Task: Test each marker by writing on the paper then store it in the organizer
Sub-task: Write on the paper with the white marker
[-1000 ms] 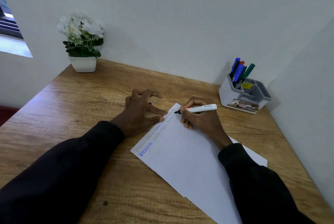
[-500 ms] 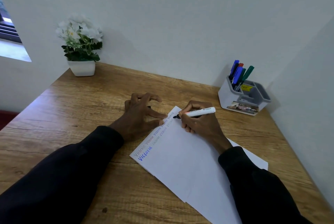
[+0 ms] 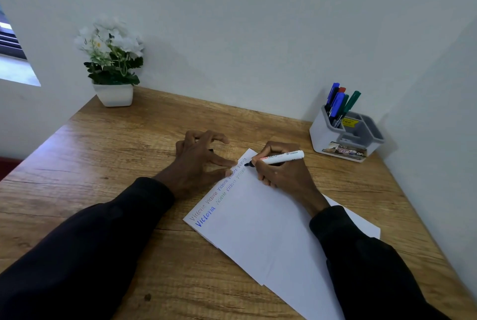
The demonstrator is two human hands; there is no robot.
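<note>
Under right hand (image 3: pixel 281 172), marker (image 3: pixel 277 158) tip sits on paper (image 3: pixel 258 229) near its far corner, fingers pinched round barrel: testing step, storing not yet done. Left hand (image 3: pixel 198 164), fingers spread & gripping nothing, pins paper edge just beside tip. Next: lift, carry marker beyond & right of hand to organizer (image 3: pixel 322 136) by wall corner. Bare surface (image 3: pixel 296 136) between, but marker slot looks crowded.

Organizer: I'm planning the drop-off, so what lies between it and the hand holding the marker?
Head view: only bare desk between the right hand, gripping the marker, and the organizer.
</note>
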